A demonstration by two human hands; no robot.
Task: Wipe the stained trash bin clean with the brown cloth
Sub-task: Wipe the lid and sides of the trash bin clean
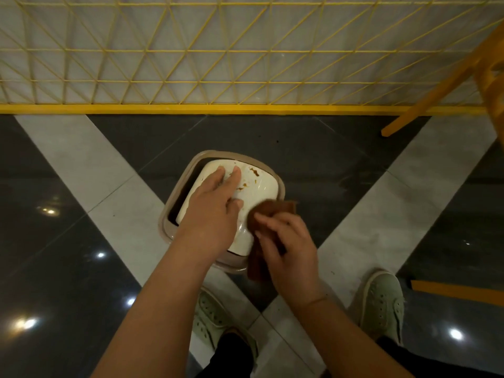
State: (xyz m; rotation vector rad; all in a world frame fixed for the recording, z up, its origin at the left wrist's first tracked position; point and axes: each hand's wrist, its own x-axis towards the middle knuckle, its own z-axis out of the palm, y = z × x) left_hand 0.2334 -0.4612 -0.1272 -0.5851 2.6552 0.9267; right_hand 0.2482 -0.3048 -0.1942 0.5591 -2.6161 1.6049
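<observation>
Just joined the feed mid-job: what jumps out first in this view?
Centre frame, the cream swing lid of the tan plastic trash bin shows brown stains near its far edge. The left hand rests flat on that lid, while the right hand grips the brown cloth against the bin's right side. Behind it runs a yellow wire fence.
</observation>
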